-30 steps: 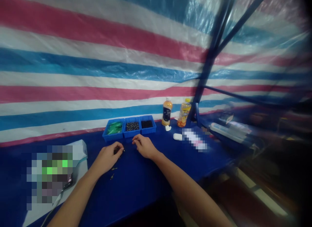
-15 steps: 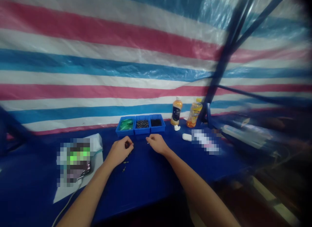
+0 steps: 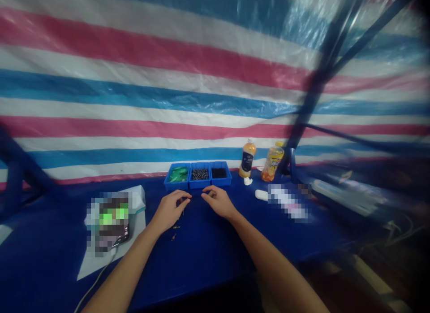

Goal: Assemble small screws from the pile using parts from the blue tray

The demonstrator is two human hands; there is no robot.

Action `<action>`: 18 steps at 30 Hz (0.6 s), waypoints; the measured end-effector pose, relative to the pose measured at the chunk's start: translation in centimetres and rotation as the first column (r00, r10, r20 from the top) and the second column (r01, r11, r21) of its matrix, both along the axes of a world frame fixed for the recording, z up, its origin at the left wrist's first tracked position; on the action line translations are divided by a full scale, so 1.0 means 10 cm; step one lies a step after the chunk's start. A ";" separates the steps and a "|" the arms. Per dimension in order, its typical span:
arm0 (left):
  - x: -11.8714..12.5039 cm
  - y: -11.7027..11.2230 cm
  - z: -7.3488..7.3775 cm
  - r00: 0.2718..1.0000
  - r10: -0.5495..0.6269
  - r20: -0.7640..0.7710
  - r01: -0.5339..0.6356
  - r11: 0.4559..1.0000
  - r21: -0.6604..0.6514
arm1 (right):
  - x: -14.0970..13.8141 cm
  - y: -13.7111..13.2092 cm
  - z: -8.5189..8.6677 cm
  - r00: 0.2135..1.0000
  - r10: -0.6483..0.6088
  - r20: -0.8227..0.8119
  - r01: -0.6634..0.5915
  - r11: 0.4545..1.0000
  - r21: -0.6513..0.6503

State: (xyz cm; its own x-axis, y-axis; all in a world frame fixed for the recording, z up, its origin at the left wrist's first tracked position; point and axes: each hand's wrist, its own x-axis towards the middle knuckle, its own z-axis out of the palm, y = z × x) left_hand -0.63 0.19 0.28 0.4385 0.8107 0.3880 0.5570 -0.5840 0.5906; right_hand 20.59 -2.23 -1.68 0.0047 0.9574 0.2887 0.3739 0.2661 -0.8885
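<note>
My left hand [image 3: 170, 210] is over the blue table, fingers stretched forward and thumb a little apart below them. It looks open, and I make out nothing in it. Facing it, my right hand [image 3: 219, 201] has its thumb and forefinger apart, also with nothing visible between them. A narrow gap separates the two sets of fingertips. Small brass-coloured pieces [image 3: 176, 227] lie beside my left hand, too small to name. Just beyond the hands stand three blue bins: one with green plastic packets [image 3: 178, 174], one with small dark-and-shiny parts [image 3: 200, 174], one with black parts [image 3: 219, 173].
Two drink bottles, one dark-labelled [image 3: 247, 159] and one yellow-capped [image 3: 273, 163], stand at the back right near crumpled tissue [image 3: 247, 181] and a white oblong object [image 3: 261, 195]. At left, a phone [image 3: 122, 234] with a cable [image 3: 97, 281] rests on white paper [image 3: 88, 264].
Both hands have loosened from closed, pinched shapes, with fingers now straighter and apart. The fingertips have come closer together. The whole view has shifted slightly.
</note>
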 end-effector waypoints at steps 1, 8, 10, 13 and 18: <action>0.01 -0.02 0.02 1.000 -0.009 0.016 0.009 1.000 -0.021 | -0.03 -0.03 0.00 0.998 0.026 0.061 -0.028 0.999 0.038; 0.05 -0.10 0.09 0.996 -0.013 0.092 0.028 0.985 -0.170 | -0.19 -0.11 0.07 0.978 0.175 0.116 -0.184 0.980 0.073; 0.06 -0.10 0.09 0.993 -0.012 0.115 0.033 0.983 -0.180 | -0.19 -0.12 0.08 0.979 0.178 0.094 -0.184 0.981 0.056; 0.07 -0.11 0.09 0.988 -0.013 0.153 0.042 0.982 -0.186 | -0.17 -0.13 0.07 0.979 0.201 0.028 -0.202 0.978 0.051; 0.05 -0.10 0.08 0.985 -0.016 0.169 0.046 0.984 -0.170 | -0.13 -0.10 0.03 0.980 0.198 0.018 -0.197 0.978 -0.063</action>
